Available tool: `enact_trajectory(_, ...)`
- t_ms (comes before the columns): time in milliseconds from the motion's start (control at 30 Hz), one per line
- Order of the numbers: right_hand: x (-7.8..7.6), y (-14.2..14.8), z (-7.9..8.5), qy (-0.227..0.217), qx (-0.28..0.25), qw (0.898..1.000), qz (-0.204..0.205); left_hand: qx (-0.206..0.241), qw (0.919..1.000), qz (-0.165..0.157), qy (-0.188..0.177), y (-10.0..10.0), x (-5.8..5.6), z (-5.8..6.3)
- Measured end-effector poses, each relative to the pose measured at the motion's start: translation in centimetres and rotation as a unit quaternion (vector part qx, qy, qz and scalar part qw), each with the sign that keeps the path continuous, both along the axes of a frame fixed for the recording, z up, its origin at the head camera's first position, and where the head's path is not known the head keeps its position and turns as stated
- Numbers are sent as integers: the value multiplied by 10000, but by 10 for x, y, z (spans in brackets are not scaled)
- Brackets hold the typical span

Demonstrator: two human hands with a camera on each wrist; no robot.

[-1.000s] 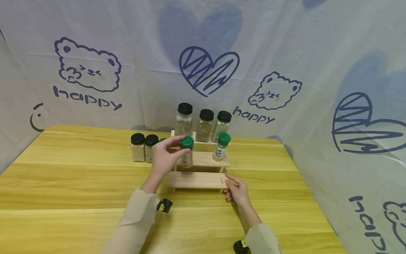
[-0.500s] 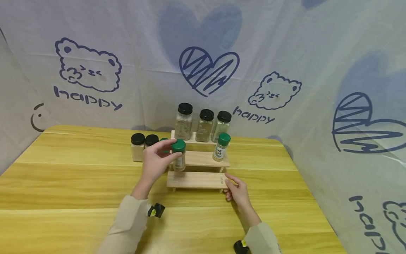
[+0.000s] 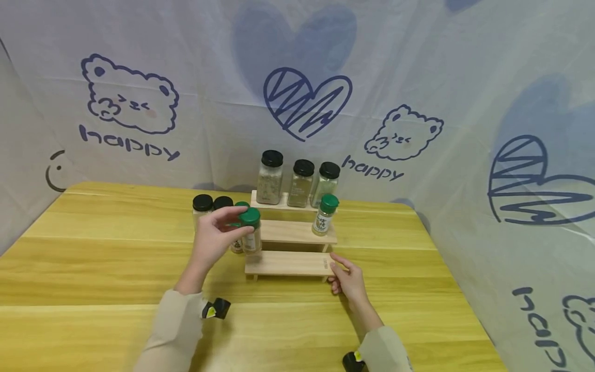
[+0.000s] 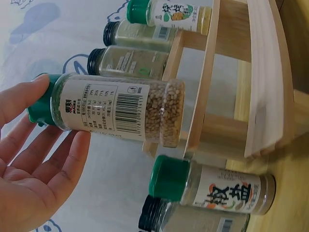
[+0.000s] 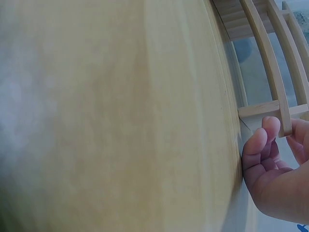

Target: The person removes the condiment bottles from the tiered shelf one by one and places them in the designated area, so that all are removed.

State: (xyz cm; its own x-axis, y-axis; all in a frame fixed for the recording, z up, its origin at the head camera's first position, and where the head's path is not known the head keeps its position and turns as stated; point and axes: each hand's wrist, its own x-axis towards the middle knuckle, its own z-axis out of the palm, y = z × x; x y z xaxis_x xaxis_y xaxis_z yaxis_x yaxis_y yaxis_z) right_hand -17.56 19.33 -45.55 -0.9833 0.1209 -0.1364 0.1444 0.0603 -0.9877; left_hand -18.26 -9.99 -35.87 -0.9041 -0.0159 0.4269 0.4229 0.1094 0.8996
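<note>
My left hand (image 3: 211, 242) pinches the green cap of a spice jar (image 3: 252, 238) between thumb and forefinger. The jar is held in the air left of the wooden tiered rack (image 3: 284, 263). In the left wrist view this jar (image 4: 116, 108) shows a barcode label and pale seeds. Another green-capped jar (image 4: 231, 191) stands close by on the table, partly hidden by the hand in the head view. My right hand (image 3: 349, 281) grips the right end of the rack's lowest step. In the right wrist view its curled fingers (image 5: 256, 142) lie against that step.
Three black-lidded jars (image 3: 270, 183) stand on the top step. A small green-capped jar (image 3: 322, 222) is at the right of the middle step. Two black-lidded jars (image 3: 202, 204) stand on the table (image 3: 116, 258) to the left. A printed cloth (image 3: 223, 51) hangs behind.
The left hand has carried the seed jar leftward and slightly down, from over the middle step to beside the rack. The right hand has stayed at the lowest step.
</note>
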Motion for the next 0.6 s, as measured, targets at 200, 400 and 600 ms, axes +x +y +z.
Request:
enact_trajectory(200,0,0,0,-21,14,10000,-24,-118,9998,148,63,-8,2,-1)
enact_trajectory(400,0,-1,0,-55,40,10000,-55,-155,9997,175,32,-17,4,-3)
enact_trajectory(600,0,-1,0,-45,62,10000,-58,-167,9997,174,7,-27,5,-6)
